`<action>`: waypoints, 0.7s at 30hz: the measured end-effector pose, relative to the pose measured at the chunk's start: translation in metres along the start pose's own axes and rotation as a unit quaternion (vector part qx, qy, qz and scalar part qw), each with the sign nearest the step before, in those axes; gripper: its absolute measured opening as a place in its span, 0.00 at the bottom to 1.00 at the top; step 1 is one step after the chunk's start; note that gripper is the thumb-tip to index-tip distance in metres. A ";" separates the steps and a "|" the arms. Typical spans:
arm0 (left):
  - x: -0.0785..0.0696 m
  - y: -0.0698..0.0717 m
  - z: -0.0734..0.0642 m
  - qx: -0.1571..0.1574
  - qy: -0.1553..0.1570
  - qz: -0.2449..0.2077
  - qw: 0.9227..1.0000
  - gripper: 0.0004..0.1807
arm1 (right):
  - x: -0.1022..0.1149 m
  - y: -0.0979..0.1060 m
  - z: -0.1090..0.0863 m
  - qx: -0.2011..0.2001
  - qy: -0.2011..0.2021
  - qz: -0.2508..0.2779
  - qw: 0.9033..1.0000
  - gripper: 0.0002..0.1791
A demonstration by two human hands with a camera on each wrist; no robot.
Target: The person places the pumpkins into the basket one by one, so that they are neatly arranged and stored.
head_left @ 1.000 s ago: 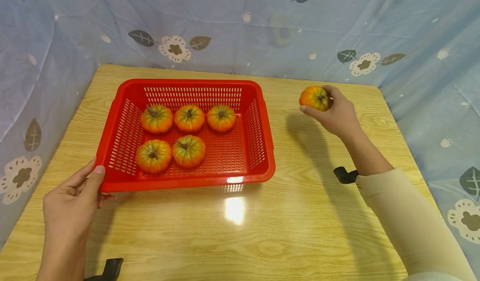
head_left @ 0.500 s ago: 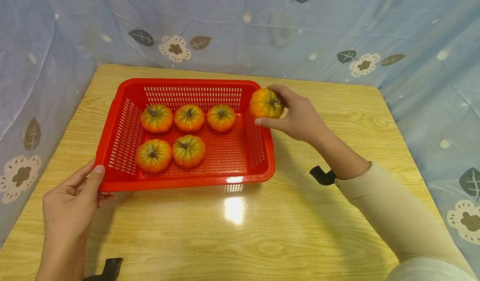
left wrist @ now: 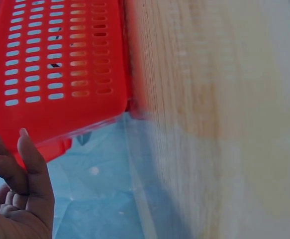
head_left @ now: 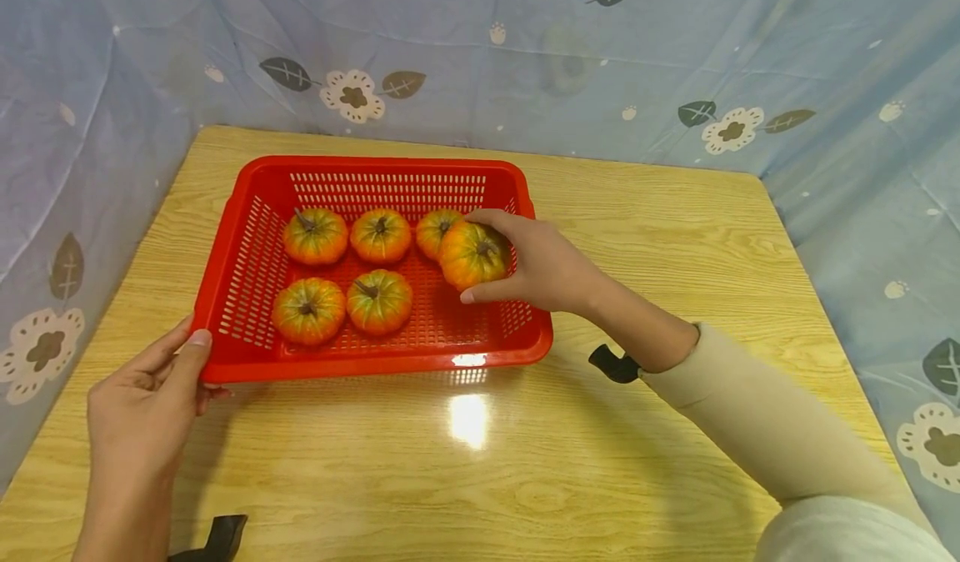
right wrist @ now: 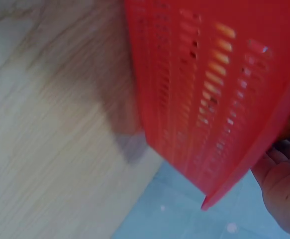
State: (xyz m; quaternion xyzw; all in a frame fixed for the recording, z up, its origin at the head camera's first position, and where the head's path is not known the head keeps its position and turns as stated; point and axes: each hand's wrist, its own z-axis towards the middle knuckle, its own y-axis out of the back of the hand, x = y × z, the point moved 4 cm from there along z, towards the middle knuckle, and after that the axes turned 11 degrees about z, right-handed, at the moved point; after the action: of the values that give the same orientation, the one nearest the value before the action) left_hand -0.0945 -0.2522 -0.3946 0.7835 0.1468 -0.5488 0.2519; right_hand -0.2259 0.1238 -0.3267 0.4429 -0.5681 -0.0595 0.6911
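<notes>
My right hand (head_left: 542, 263) holds a small orange-green pumpkin (head_left: 474, 257) between thumb and fingers, over the right part of the red plastic basket (head_left: 360, 368). This pumpkin overlaps another pumpkin (head_left: 432, 230) in the back row. Several more pumpkins sit inside toward the left, such as one pumpkin (head_left: 308, 311) at the front left. At the basket's near left corner, my left hand (head_left: 146, 399) grips the rim, thumb on top. In the left wrist view the fingers (left wrist: 33, 154) lie against the basket's corner. The right wrist view shows the slotted basket wall (right wrist: 209, 99) with the hand beyond it.
The basket stands on a wood-grain table (head_left: 637, 237) that reaches past it on the right and in front. A blue patterned curtain (head_left: 480, 53) encloses the table at the back and sides. Black wrist-mount pieces (head_left: 615, 364) show beside both wrists.
My right hand has carried the pumpkin leftward from above the table on the right, across the basket's right rim, to inside the basket's outline. My left hand has stayed on the corner.
</notes>
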 end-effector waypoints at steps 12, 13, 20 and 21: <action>0.000 0.000 0.001 0.003 0.006 -0.007 1.000 0.24 | 0.007 -0.023 0.012 0.066 0.026 -0.030 0.997 0.49; 0.000 0.000 0.001 0.002 0.005 -0.007 1.000 0.24 | 0.007 -0.026 0.013 0.073 0.025 -0.036 0.996 0.49; 0.000 0.000 0.001 0.001 0.000 -0.009 1.000 0.23 | 0.008 -0.037 0.018 0.117 0.008 -0.074 0.990 0.48; 0.000 0.000 0.001 0.000 -0.001 -0.007 1.000 0.23 | 0.009 -0.038 0.018 0.122 0.006 -0.078 0.989 0.48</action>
State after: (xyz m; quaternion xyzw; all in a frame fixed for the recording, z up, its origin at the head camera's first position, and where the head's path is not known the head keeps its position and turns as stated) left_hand -0.0955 -0.2522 -0.3945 0.7818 0.1520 -0.5516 0.2478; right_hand -0.2220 0.0863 -0.3468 0.5670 -0.5309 -0.0412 0.6284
